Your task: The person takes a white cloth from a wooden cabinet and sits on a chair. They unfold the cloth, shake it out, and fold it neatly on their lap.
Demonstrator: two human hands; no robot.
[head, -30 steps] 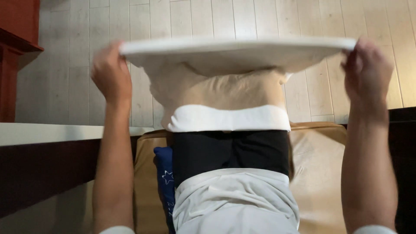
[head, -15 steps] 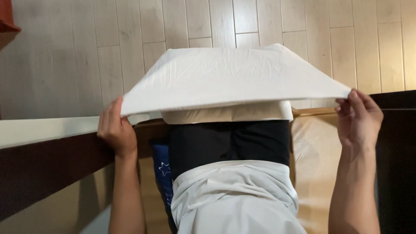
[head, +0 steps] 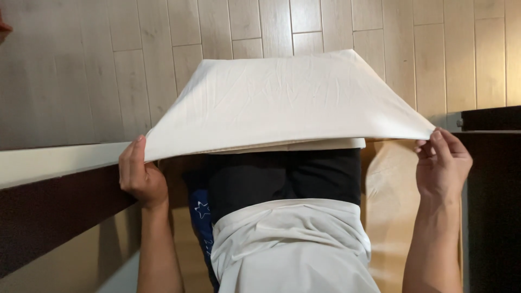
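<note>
one white cloth (head: 282,103) | two hands: left hand (head: 140,176), right hand (head: 442,163), each pinching a corner | cloth lower, tilted nearer than before

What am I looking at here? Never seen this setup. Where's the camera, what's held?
There is no machine here: a person works with two bare hands, and the one camera sits on their head, looking down. So the arms reach in from the bottom edge.

The left hand and the right hand each pinch a near corner of a white cloth, stretched flat between them and reaching away from the camera.

Under the cloth lies a row of folded clothes: a black one further off and a white one nearest the camera, with a blue fabric with white stars at their left. They rest on a tan surface. Beyond is a pale wood floor.
</note>
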